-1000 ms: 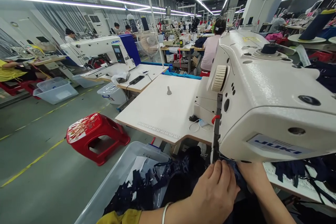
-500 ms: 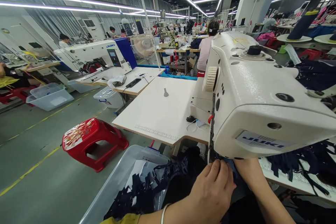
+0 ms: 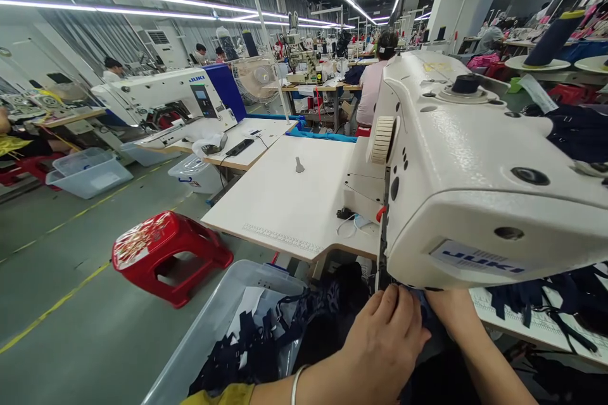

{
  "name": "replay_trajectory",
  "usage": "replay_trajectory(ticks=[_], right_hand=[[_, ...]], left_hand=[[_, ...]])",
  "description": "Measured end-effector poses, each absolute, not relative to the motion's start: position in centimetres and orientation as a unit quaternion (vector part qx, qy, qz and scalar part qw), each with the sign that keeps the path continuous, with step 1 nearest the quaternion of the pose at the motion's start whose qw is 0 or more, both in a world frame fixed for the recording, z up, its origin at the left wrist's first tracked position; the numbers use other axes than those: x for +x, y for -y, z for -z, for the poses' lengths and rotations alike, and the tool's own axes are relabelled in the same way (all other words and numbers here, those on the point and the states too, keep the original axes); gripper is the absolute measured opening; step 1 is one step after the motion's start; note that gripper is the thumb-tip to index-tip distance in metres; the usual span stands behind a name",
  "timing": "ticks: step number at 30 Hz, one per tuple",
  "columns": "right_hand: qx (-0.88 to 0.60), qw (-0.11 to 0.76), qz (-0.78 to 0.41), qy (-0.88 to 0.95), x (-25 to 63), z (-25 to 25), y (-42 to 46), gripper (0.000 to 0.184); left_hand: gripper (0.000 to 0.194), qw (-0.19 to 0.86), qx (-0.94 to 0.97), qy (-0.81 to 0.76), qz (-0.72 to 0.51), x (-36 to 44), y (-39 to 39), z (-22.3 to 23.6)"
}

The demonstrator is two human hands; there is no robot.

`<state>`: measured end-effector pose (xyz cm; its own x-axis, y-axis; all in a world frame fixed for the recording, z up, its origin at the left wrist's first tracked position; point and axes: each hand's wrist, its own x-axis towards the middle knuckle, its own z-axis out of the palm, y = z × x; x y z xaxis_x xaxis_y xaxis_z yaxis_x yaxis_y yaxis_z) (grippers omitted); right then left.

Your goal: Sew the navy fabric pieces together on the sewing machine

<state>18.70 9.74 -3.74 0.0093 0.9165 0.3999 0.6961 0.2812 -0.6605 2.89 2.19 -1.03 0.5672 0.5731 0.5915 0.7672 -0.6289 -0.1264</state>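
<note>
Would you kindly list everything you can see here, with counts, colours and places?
Near sewing machine: one, white, right
Second sewing machine: one, white and blue, left
Main tabletop: one, white, centre
Foreground stool: one, red, left
Foreground bin: one, clear, lower centre
Fabric pieces: many, navy, in that bin
Caged fan: one, off-white, upper centre
Large thread cone: one, navy, upper right
Nearest co-worker: one, pink top, upper centre
Background machines: several, pale, upper centre
Cloth: count unclear, dark blue, lower right
Left hand: one, bare, at the cloth
Right hand: one, bare, lower right, partly hidden
</note>
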Motion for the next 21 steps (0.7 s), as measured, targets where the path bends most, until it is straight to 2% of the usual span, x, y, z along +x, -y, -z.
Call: replay_trajectory(ticks=[11,16,19,21], right_hand=[[-0.560,0.422,-0.202,0.684,18.4,3.5,-9.9,0.023],[-0.555,0.457,-0.205,0.664,17.7,2.3,-10.1,0.029],[-0.541,0.487,-0.221,0.649,17.1,1.6,-10.0,0.034],[-0.526,0.505,-0.245,0.639,16.9,1.2,-9.8,0.037]], left_hand=[[0.036,0.186,-0.856,0.388,0.287,2.7,-2.3,1.7],[0.032,0.171,-0.850,0.366,0.338,1.9,-2.8,1.8],[0.031,0.107,-0.850,0.366,0.363,1.1,-3.1,2.9],[0.038,0.013,-0.790,0.437,0.429,0.5,-3.0,4.1]])
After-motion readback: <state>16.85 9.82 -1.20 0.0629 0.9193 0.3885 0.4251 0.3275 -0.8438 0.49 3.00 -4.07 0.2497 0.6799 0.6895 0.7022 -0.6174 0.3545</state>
